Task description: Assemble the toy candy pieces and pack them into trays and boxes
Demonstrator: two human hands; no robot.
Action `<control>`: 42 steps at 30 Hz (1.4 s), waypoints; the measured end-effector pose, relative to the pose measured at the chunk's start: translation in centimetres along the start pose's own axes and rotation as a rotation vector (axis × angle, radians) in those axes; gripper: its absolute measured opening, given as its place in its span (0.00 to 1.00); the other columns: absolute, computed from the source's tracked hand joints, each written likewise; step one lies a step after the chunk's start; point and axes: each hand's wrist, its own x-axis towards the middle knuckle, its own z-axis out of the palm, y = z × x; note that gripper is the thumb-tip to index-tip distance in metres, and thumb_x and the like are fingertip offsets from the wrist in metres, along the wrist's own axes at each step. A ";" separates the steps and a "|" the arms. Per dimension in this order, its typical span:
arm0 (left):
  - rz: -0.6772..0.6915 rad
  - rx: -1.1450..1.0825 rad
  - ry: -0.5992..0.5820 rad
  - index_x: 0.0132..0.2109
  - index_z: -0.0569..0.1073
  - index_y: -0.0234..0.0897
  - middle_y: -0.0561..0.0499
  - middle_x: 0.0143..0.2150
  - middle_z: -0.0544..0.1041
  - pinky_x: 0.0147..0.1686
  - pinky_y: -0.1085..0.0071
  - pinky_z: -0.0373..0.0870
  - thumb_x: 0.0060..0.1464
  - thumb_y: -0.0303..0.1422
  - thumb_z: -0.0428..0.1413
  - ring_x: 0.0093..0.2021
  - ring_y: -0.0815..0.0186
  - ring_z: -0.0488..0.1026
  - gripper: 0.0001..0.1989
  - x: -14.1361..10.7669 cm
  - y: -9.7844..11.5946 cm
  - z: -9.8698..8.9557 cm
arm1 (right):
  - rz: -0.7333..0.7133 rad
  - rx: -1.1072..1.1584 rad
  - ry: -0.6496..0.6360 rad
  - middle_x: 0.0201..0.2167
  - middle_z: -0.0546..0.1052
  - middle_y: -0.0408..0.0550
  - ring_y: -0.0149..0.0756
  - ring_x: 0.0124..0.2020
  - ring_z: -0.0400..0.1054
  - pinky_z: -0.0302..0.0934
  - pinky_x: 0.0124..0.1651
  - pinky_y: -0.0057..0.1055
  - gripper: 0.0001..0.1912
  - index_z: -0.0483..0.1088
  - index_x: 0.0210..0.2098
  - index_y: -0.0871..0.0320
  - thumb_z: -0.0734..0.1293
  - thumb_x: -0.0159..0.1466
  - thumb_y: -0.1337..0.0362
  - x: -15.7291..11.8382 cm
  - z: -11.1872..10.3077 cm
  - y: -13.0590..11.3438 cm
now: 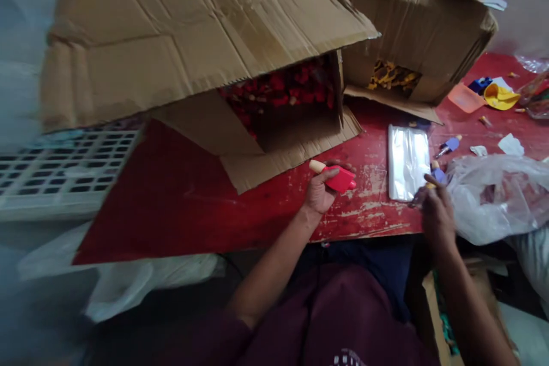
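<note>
Left hand point(322, 190) gripping 1 red piece point(340, 179), right hand point(437, 214) near clear bags point(407, 157)

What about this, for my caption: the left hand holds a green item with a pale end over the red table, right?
The color is wrong: the head view shows the left hand holding a red item with a pale end over the red table.

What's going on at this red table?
Someone is working bare-handed at a scuffed red table. The left hand holds a small red piece with a pale tip. The right hand is near the corner of a shiny rectangular plastic packet; whether it grips anything is unclear. Behind, one open brown cardboard box shows red pieces inside, and another shows yellow ones.
</note>
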 end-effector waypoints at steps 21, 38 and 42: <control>0.176 -0.035 0.069 0.33 0.72 0.39 0.54 0.32 0.75 0.47 0.58 0.76 0.43 0.32 0.63 0.35 0.64 0.77 0.09 -8.8 -0.2 6.4 | -0.711 -0.413 -0.017 0.45 0.78 0.55 0.43 0.44 0.75 0.74 0.44 0.40 0.24 0.65 0.61 0.55 0.69 0.67 0.71 -7.8 8.2 -2.9; 0.084 -0.057 0.171 0.33 0.70 0.37 0.54 0.30 0.76 0.39 0.63 0.75 0.41 0.32 0.62 0.30 0.64 0.77 0.11 -9.4 -2.4 5.4 | -0.814 -0.563 -0.014 0.42 0.78 0.52 0.39 0.40 0.74 0.71 0.41 0.36 0.27 0.64 0.63 0.52 0.68 0.67 0.73 -9.7 7.1 -2.6; 0.100 -0.073 0.187 0.34 0.70 0.38 0.54 0.29 0.76 0.39 0.63 0.75 0.40 0.32 0.63 0.31 0.64 0.77 0.12 -9.6 -2.8 5.6 | -0.822 -0.565 0.073 0.41 0.77 0.53 0.39 0.39 0.73 0.70 0.40 0.35 0.28 0.64 0.63 0.53 0.69 0.66 0.73 -10.2 7.6 -2.2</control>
